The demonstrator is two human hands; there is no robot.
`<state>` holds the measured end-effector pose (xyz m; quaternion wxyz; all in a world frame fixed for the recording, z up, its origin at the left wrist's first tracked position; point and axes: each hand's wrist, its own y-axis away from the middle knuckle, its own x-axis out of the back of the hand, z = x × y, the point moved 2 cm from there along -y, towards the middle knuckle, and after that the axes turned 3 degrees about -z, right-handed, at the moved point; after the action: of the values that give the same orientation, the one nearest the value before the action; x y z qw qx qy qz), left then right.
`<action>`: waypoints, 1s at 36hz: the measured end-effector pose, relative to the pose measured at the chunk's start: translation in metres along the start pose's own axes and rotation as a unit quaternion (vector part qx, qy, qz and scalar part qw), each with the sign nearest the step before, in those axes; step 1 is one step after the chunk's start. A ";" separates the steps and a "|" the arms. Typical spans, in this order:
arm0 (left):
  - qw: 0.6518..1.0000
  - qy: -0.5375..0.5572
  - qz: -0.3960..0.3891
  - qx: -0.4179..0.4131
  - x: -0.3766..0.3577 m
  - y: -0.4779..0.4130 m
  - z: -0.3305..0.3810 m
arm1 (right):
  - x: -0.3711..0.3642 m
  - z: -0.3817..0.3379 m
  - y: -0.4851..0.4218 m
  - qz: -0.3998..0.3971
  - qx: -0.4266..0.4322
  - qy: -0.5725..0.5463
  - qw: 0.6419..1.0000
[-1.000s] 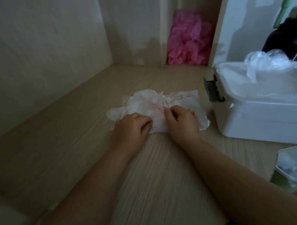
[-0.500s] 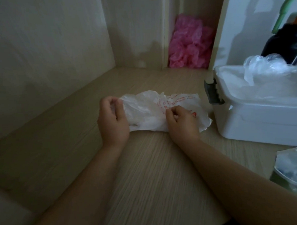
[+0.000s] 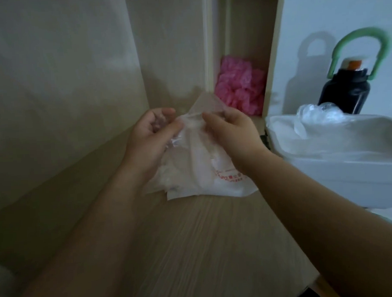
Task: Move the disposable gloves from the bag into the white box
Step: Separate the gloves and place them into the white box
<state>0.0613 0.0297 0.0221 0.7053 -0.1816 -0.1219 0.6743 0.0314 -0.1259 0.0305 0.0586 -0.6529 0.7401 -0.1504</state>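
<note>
The thin translucent white plastic bag with red print (image 3: 198,166) is held above the pale wooden tabletop (image 3: 195,249). Its top edge is pinched by the curled fingers of the left hand (image 3: 153,136) and the right hand (image 3: 233,133). The filmy disposable gloves (image 3: 167,175), dimly seen inside, are judged limp, weightless and slippery, and best pinched as a bunch at the mouth. The white plastic box (image 3: 349,182) stands just to the right.

Both bare forearms reach forward, the left hand (image 3: 150,136) and right hand (image 3: 231,130) raised side by side, fingers curled and pinching thin film between them.
</note>
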 end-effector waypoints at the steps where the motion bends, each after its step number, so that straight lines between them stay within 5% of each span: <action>1: 1.000 0.015 -0.020 0.014 -0.001 -0.002 0.001 | 0.004 -0.002 -0.004 0.005 -0.008 -0.031 0.999; 6: 0.987 0.043 -0.122 0.094 -0.008 -0.005 0.007 | 0.025 -0.020 -0.015 -0.023 -0.095 -0.178 0.979; 10: 0.945 0.196 -0.149 0.216 -0.034 -0.001 0.015 | 0.042 -0.033 -0.013 -0.020 -0.088 -0.238 0.967; 14: 0.908 0.183 -0.294 0.237 -0.059 0.005 0.003 | 0.062 -0.038 -0.011 -0.058 -0.071 -0.285 0.954; 24: 0.930 0.233 -0.186 0.214 -0.084 -0.043 0.020 | 0.142 -0.056 0.001 0.008 -0.056 -0.156 0.986; 27: 0.976 0.143 -0.023 0.161 -0.093 -0.061 0.018 | 0.166 -0.048 -0.001 0.083 -0.053 0.009 0.995; 30: 0.991 -0.060 0.107 0.053 -0.107 -0.059 0.022 | 0.190 -0.038 0.000 0.153 -0.069 0.095 0.981; 33: 0.986 -0.141 0.047 -0.069 -0.132 -0.044 0.033 | 0.207 -0.028 0.006 0.151 -0.114 0.166 0.968; 36: 0.965 -0.194 -0.105 -0.140 -0.162 -0.032 0.038 | 0.221 -0.021 0.013 0.128 -0.157 0.235 0.951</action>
<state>0.0643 -0.1284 0.0818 0.7026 -0.1306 -0.3679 0.5949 -0.0183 -0.3386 0.0705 -0.2014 -0.4998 0.8246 -0.1725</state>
